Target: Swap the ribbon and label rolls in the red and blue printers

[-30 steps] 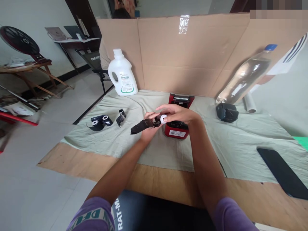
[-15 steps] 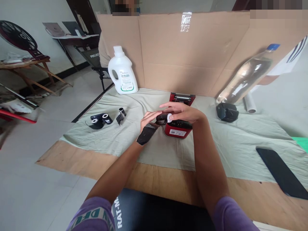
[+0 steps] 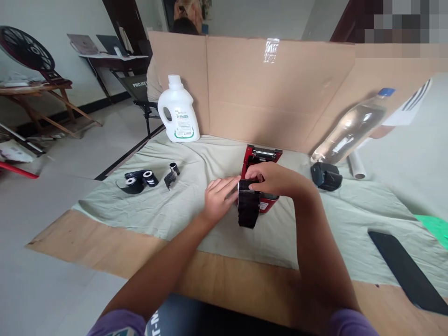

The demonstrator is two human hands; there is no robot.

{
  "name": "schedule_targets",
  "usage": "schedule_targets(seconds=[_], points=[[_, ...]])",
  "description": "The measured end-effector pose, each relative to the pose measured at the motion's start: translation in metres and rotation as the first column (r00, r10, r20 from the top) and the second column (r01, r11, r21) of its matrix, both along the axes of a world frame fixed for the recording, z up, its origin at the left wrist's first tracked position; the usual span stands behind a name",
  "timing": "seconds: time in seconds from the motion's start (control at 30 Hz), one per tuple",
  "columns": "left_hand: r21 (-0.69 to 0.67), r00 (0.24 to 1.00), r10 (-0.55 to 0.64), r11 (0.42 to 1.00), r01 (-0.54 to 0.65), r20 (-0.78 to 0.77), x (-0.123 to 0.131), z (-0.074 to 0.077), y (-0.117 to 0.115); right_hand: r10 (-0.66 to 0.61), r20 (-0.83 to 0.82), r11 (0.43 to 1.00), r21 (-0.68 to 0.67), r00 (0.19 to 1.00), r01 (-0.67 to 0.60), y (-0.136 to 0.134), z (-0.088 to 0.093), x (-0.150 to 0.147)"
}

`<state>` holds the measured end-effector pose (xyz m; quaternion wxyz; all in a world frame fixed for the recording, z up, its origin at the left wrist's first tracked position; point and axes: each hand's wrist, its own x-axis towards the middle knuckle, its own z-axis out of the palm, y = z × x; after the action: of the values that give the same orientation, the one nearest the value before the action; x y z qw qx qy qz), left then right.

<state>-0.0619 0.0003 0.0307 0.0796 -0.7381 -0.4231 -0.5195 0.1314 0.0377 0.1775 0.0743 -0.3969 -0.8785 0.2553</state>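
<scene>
A red and black label printer [image 3: 269, 204] stands on the cloth with its lid up. Over its front edge hangs the loose end of a roll of black ribbon [image 3: 249, 210]. My right hand [image 3: 271, 179] grips the top of this roll between thumb and fingers, above the printer. From the left, my left hand [image 3: 221, 198] reaches in with its fingers stretched out together. Its fingertips meet the side of the roll or printer; which one, I cannot tell. My hands and the ribbon hide much of the printer's inside.
Black ribbon rolls [image 3: 140, 180] and a small core with a black scrap [image 3: 172, 175] lie left. A white detergent bottle [image 3: 180, 112] stands by the cardboard screen [image 3: 259, 88]. Right are a tilted plastic bottle [image 3: 350, 126], a black device [image 3: 326, 176], a white tube [image 3: 357, 165] and a phone [image 3: 408, 270].
The ribbon's loose strip, earlier lying over my left wrist, now hangs down in front of the printer. My right hand has turned and grips the roll from above. The view has tilted slightly.
</scene>
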Motion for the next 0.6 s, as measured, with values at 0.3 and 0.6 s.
schedule_targets(seconds=[0.3,0.6], points=[[-0.010,0.976,-0.111,0.994,0.111,-0.185,0.014,0.000,-0.010,-0.313,0.142,0.941,0.182,0.939,0.287,0.044,-0.034,0.033],[-0.005,0.961,-0.128,0.991,0.131,-0.244,0.024,-0.004,-0.013,-0.370,0.253,0.910,0.291,0.894,0.295,0.037,-0.059,-0.002]])
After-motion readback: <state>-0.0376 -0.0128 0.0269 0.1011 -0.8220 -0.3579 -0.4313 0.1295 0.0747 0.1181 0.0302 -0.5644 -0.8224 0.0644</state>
